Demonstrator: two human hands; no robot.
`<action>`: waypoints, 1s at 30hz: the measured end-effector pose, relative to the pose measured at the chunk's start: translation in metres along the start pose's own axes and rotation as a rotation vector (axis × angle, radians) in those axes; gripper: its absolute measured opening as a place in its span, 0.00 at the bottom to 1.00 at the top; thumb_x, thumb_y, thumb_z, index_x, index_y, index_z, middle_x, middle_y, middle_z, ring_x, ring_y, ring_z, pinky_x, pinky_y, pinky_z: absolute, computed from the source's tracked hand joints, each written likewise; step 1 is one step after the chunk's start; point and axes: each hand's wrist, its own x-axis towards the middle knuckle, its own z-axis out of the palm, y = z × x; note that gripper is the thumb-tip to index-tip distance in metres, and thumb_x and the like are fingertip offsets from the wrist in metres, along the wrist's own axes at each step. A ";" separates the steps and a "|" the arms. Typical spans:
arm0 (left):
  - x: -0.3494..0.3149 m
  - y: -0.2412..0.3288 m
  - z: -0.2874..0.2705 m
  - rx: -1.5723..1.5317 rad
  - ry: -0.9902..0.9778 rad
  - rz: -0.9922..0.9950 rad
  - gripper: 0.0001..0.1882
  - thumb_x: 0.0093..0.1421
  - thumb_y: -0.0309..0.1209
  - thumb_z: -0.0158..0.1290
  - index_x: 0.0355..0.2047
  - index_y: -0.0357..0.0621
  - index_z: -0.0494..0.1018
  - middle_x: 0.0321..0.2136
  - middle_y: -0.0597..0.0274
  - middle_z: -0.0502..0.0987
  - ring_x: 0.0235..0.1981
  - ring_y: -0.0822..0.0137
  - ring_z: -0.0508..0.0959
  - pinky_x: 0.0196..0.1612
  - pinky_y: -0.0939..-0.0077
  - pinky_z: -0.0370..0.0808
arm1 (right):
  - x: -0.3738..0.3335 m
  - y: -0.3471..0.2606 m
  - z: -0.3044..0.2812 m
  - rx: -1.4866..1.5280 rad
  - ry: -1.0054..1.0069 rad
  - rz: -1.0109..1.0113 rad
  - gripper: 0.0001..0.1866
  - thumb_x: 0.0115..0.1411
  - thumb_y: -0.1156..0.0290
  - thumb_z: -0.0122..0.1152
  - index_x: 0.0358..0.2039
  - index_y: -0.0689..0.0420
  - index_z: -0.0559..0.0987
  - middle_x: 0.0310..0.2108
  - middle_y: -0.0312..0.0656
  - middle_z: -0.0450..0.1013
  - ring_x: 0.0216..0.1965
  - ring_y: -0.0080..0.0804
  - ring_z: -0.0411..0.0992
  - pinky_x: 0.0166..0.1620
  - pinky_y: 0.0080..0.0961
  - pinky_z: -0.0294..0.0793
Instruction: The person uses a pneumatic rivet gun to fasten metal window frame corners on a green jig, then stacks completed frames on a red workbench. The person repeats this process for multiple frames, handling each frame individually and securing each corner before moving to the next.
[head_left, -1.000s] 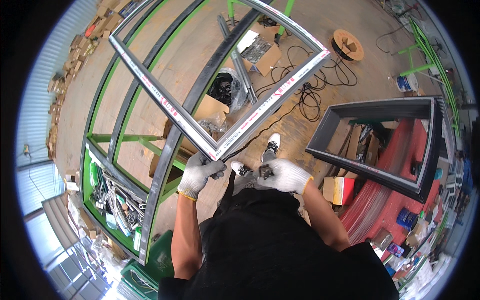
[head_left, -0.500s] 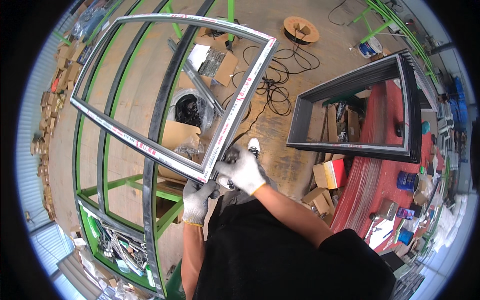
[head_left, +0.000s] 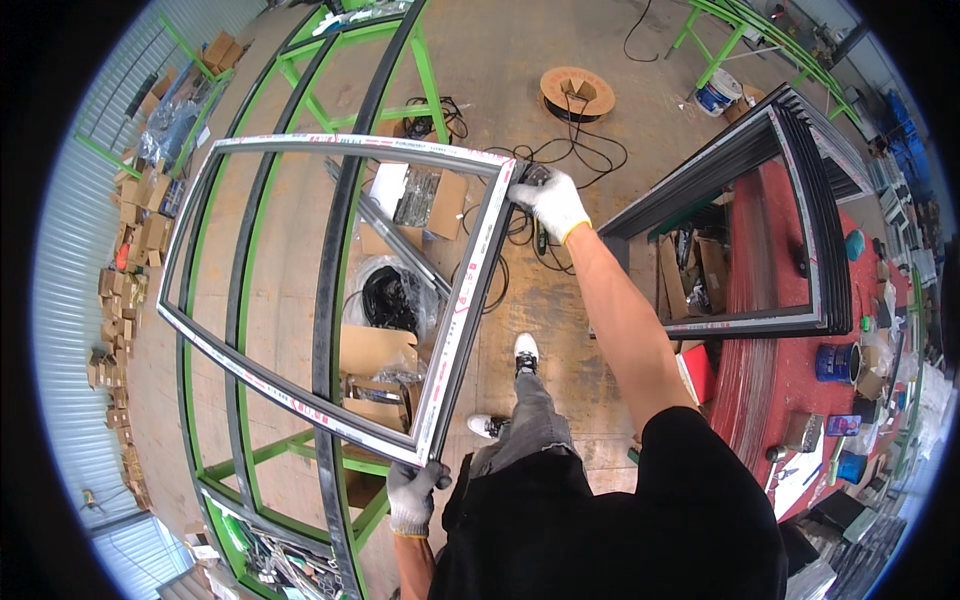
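Spanning frame edge (head_left: pixel 463 305): left grip (head_left: pixel 411 497) curled round corner (head_left: pixel 418 452), right grip (head_left: pixel 550 203) unclear, floor (head_left: pixel 585 395) alongside.

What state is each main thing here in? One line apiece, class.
White-faced frame, laid across green rack
Left hand, gloved, at frame's near corner
Right hand, gloved, at frame's far right corner
Dark frames, stacked
Cardboard box, open
Cable spool, lying flat

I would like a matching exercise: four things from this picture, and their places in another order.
1. left hand
2. right hand
3. cable spool
4. blue can

A. on the red surface
B. at the far right corner of the white-taped frame
C. on the floor
D. at the frame's near right corner

Pairs: 1-D, 2-B, 3-C, 4-A
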 end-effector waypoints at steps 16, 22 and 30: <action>-0.001 -0.008 -0.024 0.050 -0.006 -0.077 0.14 0.63 0.26 0.64 0.45 0.29 0.79 0.28 0.50 0.84 0.25 0.60 0.83 0.32 0.68 0.81 | 0.037 0.001 -0.018 0.173 0.003 0.150 0.12 0.67 0.67 0.71 0.37 0.65 0.85 0.29 0.39 0.81 0.25 0.26 0.75 0.29 0.28 0.74; -0.002 -0.005 -0.023 0.067 -0.024 -0.083 0.13 0.62 0.26 0.63 0.43 0.28 0.79 0.28 0.50 0.84 0.25 0.60 0.83 0.32 0.69 0.81 | 0.036 0.018 -0.003 0.221 0.084 0.091 0.06 0.64 0.74 0.71 0.35 0.63 0.82 0.28 0.39 0.78 0.25 0.27 0.74 0.30 0.27 0.73; -0.001 0.000 -0.017 0.064 0.014 -0.123 0.09 0.63 0.23 0.62 0.41 0.29 0.79 0.28 0.50 0.84 0.24 0.60 0.83 0.31 0.68 0.82 | -0.004 0.014 0.014 0.439 0.089 0.116 0.07 0.62 0.74 0.72 0.37 0.65 0.84 0.30 0.39 0.80 0.28 0.27 0.74 0.33 0.27 0.73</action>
